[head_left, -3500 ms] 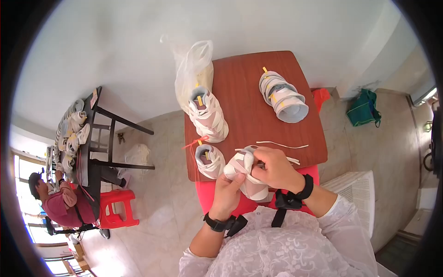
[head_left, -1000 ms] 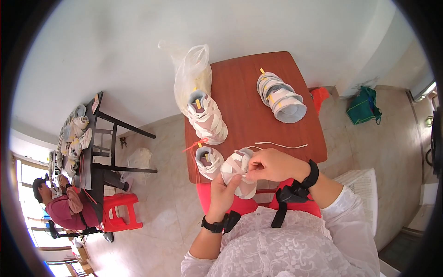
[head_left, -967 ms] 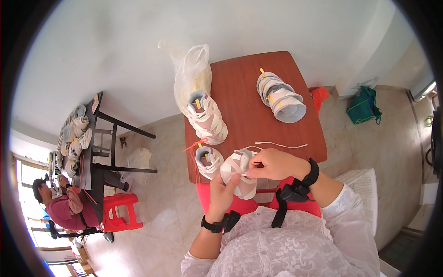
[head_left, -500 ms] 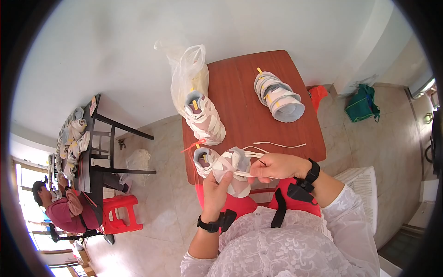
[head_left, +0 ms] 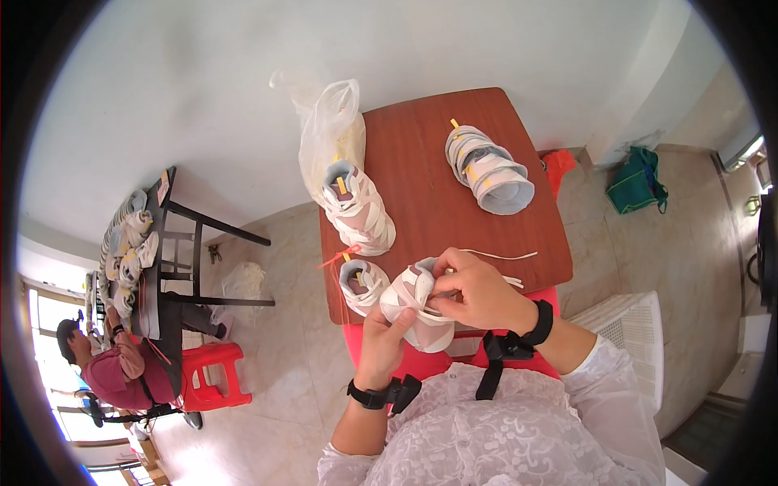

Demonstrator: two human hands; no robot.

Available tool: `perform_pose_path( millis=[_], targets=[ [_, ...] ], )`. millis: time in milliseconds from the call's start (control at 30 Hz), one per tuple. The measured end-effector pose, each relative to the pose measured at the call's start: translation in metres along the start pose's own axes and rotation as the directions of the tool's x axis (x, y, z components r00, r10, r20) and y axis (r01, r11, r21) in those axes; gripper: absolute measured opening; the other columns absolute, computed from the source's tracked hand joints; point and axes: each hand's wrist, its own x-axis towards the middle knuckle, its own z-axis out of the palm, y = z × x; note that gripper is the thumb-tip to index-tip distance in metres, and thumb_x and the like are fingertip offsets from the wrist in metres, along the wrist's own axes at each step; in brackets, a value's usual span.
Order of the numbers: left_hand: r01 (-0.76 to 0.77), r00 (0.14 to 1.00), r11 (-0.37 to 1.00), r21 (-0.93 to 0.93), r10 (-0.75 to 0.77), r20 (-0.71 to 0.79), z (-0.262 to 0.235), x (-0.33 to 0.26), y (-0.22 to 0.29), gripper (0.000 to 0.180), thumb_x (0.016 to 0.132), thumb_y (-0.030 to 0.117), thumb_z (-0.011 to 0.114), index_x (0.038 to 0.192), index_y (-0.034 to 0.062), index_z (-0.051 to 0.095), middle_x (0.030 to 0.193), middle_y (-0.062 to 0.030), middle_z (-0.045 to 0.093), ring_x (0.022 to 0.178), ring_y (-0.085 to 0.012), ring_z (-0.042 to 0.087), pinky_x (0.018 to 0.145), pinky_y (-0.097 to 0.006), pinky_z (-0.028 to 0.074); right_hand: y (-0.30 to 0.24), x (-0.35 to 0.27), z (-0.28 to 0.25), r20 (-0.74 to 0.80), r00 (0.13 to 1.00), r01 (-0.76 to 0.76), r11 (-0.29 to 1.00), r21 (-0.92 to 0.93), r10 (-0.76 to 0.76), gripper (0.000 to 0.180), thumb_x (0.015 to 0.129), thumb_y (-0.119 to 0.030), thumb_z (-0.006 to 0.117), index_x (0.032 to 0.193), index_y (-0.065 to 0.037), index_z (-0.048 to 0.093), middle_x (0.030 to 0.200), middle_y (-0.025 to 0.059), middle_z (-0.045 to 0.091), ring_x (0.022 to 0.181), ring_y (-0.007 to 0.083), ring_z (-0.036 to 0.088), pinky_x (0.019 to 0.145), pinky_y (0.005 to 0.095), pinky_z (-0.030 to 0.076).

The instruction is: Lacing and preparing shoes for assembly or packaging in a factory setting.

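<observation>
My left hand (head_left: 381, 347) grips a white and pale pink shoe upper (head_left: 429, 330) from its left side, thumb lying on the front. At its lacing, beside the collar, are the bent fingers of my right hand (head_left: 478, 285), closed on a shoelace; the pinch itself is mostly hidden. Pale lace ends (head_left: 512, 282) stick out past the right hand. A second, laced shoe upper (head_left: 363, 285) sits just left of the held one. Behind it stands a stack of laced shoe uppers (head_left: 359, 212) with yellow tabs.
The brown table (head_left: 413, 178) bears nested uppers (head_left: 490, 172) at far right and a loose white lace (head_left: 506, 257). A clear plastic bag (head_left: 328, 130) stands at its far left corner. A white basket (head_left: 640, 332) is at my right. Another person (head_left: 121, 377) sits at a black table, left.
My right hand has moved from pulling the laces out to the right, up and in to the shoe's lacing. The left hand keeps its grip; the shoe has turned slightly.
</observation>
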Motion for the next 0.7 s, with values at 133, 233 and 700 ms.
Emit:
perform_pose_path(
  millis=[133, 233, 700],
  targets=[
    [0.035, 0.999, 0.995, -0.094, -0.032, 0.025, 0.0024, -0.0006, -0.0035, 0.033, 0.093, 0.013, 0.063, 0.122, -0.0001, 0.057, 0.114, -0.0058, 0.064, 0.102, -0.0132, 0.060, 0.090, -0.030, 0.047, 0.0054, 0.0000, 0.0051, 0.022, 0.994, 0.108, 0.994, 0.027, -0.109, 0.013, 0.075, -0.018, 0.069, 0.074, -0.005, 0.070, 0.091, 0.0119, 0.057, 0.091, 0.0288, 0.053, 0.078, 0.0394, 0.042],
    [0.057, 0.998, 0.992, -0.116, -0.054, 0.025, 0.0037, -0.0008, -0.0033, 0.031, 0.093, 0.013, 0.063, 0.121, 0.0003, 0.057, 0.113, -0.0058, 0.064, 0.101, -0.0130, 0.060, 0.089, -0.031, 0.048, 0.0077, 0.0004, 0.0041, 0.104, 0.993, 0.062, 0.998, 0.014, -0.064, 0.013, 0.075, -0.018, 0.068, 0.075, -0.004, 0.069, 0.092, 0.0113, 0.058, 0.088, 0.0286, 0.052, 0.079, 0.0380, 0.042],
    [0.112, 0.993, 0.980, -0.166, -0.105, 0.048, 0.0018, -0.0001, -0.0085, 0.034, 0.091, 0.007, 0.062, 0.125, 0.0013, 0.055, 0.120, -0.0077, 0.062, 0.109, -0.0182, 0.059, 0.095, -0.035, 0.047, 0.0083, 0.0039, 0.0081, 0.051, 0.997, 0.047, 0.992, 0.115, -0.053, 0.010, 0.071, -0.011, 0.063, 0.071, -0.002, 0.059, 0.087, 0.0109, 0.058, 0.081, 0.0278, 0.052, 0.073, 0.0381, 0.043]
  ],
)
